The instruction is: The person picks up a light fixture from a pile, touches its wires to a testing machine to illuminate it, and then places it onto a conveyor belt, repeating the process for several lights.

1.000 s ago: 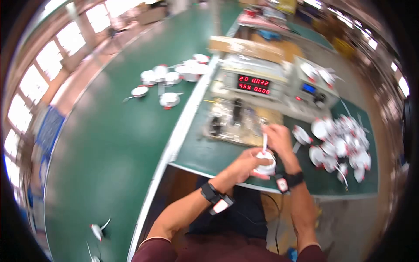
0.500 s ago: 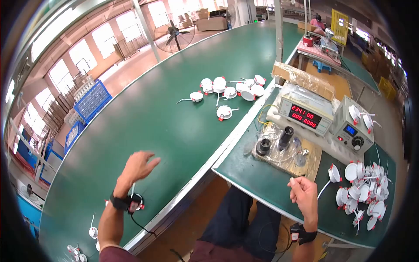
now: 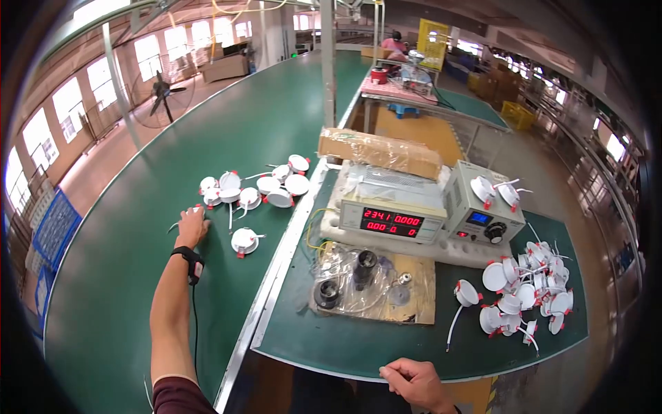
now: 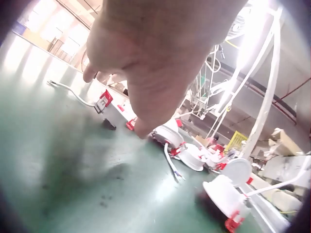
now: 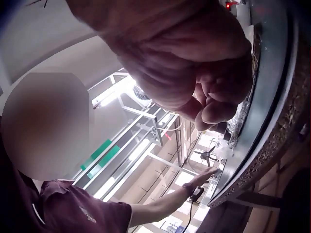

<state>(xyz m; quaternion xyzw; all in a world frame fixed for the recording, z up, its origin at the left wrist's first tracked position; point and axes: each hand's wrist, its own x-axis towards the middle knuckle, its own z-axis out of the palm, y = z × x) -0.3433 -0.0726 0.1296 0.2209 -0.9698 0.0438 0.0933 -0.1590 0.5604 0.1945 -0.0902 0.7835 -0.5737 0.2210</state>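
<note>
Over the green surface at left, my left hand (image 3: 193, 226) reaches down onto a white downlight with red clips, mostly hidden beneath it. In the left wrist view, a red clip (image 4: 102, 101) and the white cable (image 4: 73, 92) of this downlight show beside the hand, with thumb and fingers spread apart over it. Close by are several more white downlights (image 3: 229, 185), and a single downlight (image 3: 245, 241) sits nearer me. My right hand (image 3: 416, 383) hangs at the front edge of the workbench with loosely curled fingers, holding nothing.
On the workbench, a meter (image 3: 393, 219) with red digits stands beside a grey box (image 3: 483, 207) with a dial. Ahead of them lies a plastic-wrapped board (image 3: 414, 297) with black sockets (image 3: 328, 293). A downlight pile (image 3: 527, 290) fills the right. A metal edge (image 3: 276, 276) divides both surfaces.
Both hands were on a downlight over the workbench; my left hand then moved left and now forward to another downlight. My right hand has let go. The meter's digits changed.
</note>
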